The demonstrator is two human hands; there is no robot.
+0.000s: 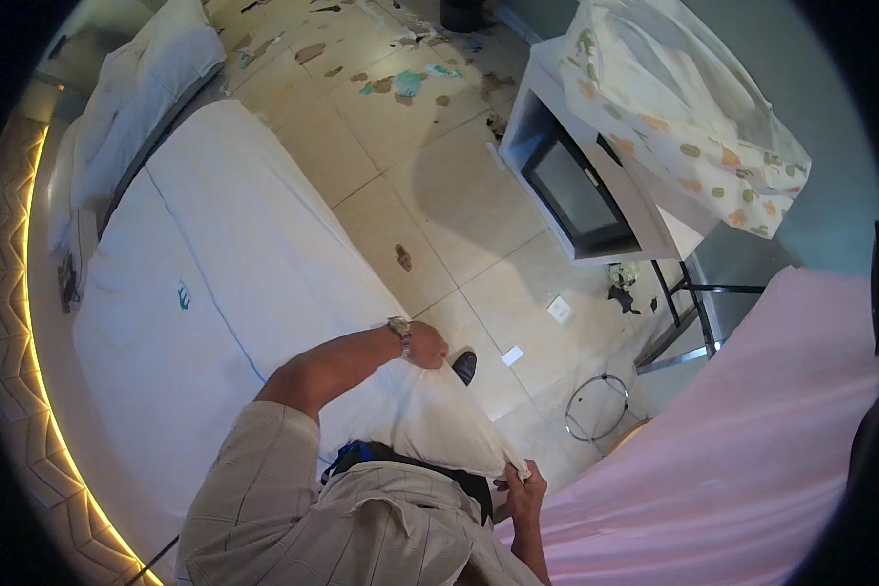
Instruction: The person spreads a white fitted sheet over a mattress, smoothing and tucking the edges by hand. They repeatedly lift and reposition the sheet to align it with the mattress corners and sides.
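Note:
A white sheet point(264, 212) with a thin blue line and a small teal emblem covers a long padded surface, likely a bed, to my left and in front of me. My left hand point(426, 346), with a metal-band watch point(399, 329) at the wrist, is closed on the sheet's side edge. Lower down, near my waist, my right hand point(525, 489) pinches a bunched corner of the same sheet. Between the two hands the cloth hangs in soft folds. A black shoe tip point(466, 367) shows on the floor beside the edge.
Pink cloth point(732, 432) drapes a surface on my right. A white cabinet point(586, 183) with a dark-framed door stands beyond, under a patterned translucent plastic sheet point(696, 139). Black metal legs point(674, 300) and a metal ring point(595, 407) are nearby. Litter point(407, 83) is scattered over the tiles.

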